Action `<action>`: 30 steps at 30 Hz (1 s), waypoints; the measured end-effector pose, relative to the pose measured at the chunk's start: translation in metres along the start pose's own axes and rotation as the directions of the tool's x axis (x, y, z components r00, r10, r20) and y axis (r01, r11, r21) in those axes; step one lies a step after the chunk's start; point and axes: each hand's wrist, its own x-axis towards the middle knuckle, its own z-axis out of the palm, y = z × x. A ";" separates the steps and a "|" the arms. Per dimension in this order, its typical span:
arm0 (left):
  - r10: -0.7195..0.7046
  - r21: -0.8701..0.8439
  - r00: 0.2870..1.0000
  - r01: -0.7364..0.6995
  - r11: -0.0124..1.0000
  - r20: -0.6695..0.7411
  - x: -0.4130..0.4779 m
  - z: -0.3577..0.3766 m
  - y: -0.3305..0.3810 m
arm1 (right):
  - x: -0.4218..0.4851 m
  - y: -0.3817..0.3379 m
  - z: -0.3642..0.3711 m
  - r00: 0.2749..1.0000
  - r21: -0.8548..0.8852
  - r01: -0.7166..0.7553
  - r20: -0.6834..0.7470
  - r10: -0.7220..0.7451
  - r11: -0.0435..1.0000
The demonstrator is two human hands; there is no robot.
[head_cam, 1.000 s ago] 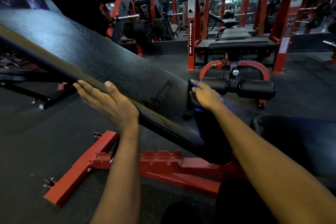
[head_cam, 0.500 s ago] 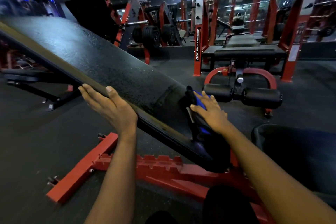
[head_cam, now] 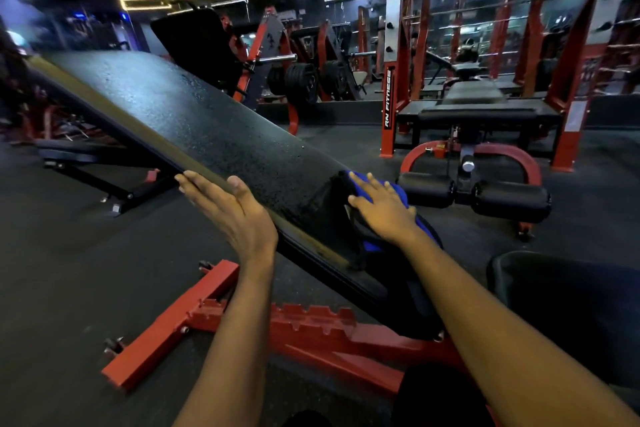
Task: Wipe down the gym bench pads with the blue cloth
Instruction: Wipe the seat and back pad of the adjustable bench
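A long black bench pad [head_cam: 194, 128] slopes down from the upper left toward me on a red frame [head_cam: 311, 333]. My left hand [head_cam: 232, 215] rests flat on the pad's near edge, fingers straight and thumb on top. My right hand [head_cam: 382, 206] presses the blue cloth [head_cam: 424, 225] against the pad's lower far side with spread, straight fingers. Most of the cloth is hidden under that hand. Fine droplets speckle the pad's surface.
Two black foam rollers [head_cam: 478, 198] on a red curved bar stand just right of the cloth. A second black seat pad [head_cam: 568, 302] sits at my lower right. Red racks [head_cam: 393, 94], weight plates [head_cam: 301, 81] and another bench [head_cam: 474, 107] fill the back. Dark rubber floor lies to the left.
My right hand with the blue cloth has slid along the pad's lower far side, and more cloth shows. The view has tilted. My left hand stays on the pad's edge.
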 end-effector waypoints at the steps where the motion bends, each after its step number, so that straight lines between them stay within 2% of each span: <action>1: -0.003 -0.001 1.000 0.003 1.000 -0.001 -0.001 -0.001 0.000 | -0.001 -0.003 0.002 1.000 -0.010 -0.007 0.006 0.007 1.000; 6: 0.003 -0.032 1.000 -0.003 0.999 -0.011 -0.002 0.002 0.001 | -0.059 0.004 0.023 0.981 -0.124 0.181 -0.043 -0.187 0.976; 9: 0.007 -0.034 1.000 -0.008 0.999 -0.022 -0.002 0.004 -0.002 | -0.024 0.003 0.014 0.990 -0.058 0.141 -0.013 -0.142 0.988; 13: 0.007 -0.054 1.000 -0.009 0.998 -0.026 -0.004 0.005 0.000 | 0.051 -0.010 0.001 0.997 -0.038 0.070 0.025 -0.069 0.997; 15: 0.004 -0.052 1.000 -0.005 0.999 -0.031 -0.005 0.004 0.002 | 0.059 -0.012 0.002 0.998 -0.045 0.063 0.025 -0.062 0.997; 21: 0.019 -0.049 0.999 -0.021 0.999 -0.036 -0.005 0.005 0.002 | 0.014 0.010 0.015 0.984 -0.130 0.179 -0.004 -0.181 0.975; 27: 0.030 -0.026 0.998 -0.031 0.999 -0.049 -0.006 0.006 0.000 | 0.096 -0.026 0.007 0.970 -0.082 0.244 0.043 -0.241 0.966; 30: 0.022 -0.015 0.999 -0.023 1.000 -0.046 -0.006 0.006 -0.001 | 0.109 -0.029 0.007 0.957 -0.072 0.289 0.051 -0.286 0.955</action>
